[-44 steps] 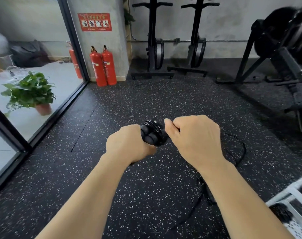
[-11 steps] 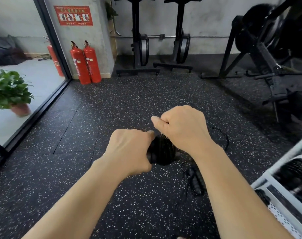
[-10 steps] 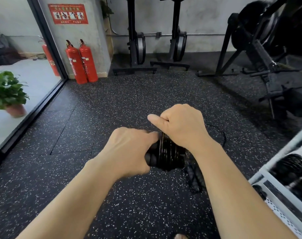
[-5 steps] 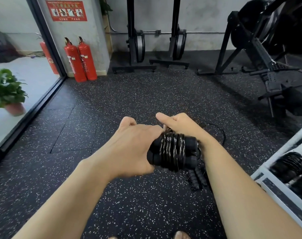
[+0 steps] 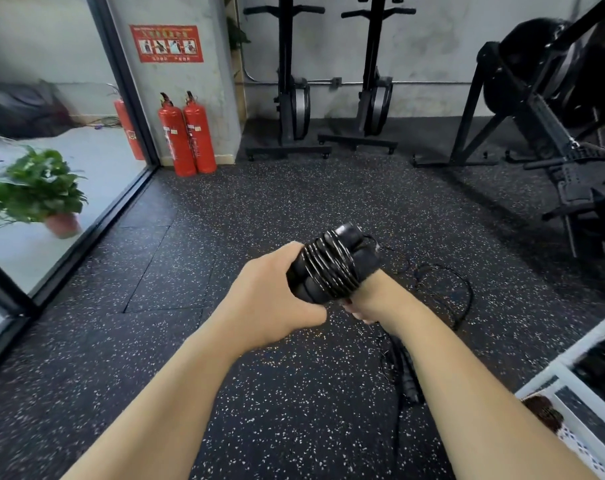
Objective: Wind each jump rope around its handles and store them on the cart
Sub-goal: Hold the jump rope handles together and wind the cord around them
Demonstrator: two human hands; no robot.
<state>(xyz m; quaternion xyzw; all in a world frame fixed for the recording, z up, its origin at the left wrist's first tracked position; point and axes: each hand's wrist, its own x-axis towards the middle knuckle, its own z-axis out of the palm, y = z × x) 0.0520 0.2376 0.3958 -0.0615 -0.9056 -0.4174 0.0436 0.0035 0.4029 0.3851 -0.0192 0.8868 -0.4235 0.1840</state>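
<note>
The left grip clenches one end of the wound black jump rope. The right grip curls beneath it, mostly hidden; what it grasps I cannot tell.

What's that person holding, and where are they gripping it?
A wound jump rope: the left hand grips the near end of the handles, the right hand holds it from underneath.

red wall sign: text unreadable.
</note>
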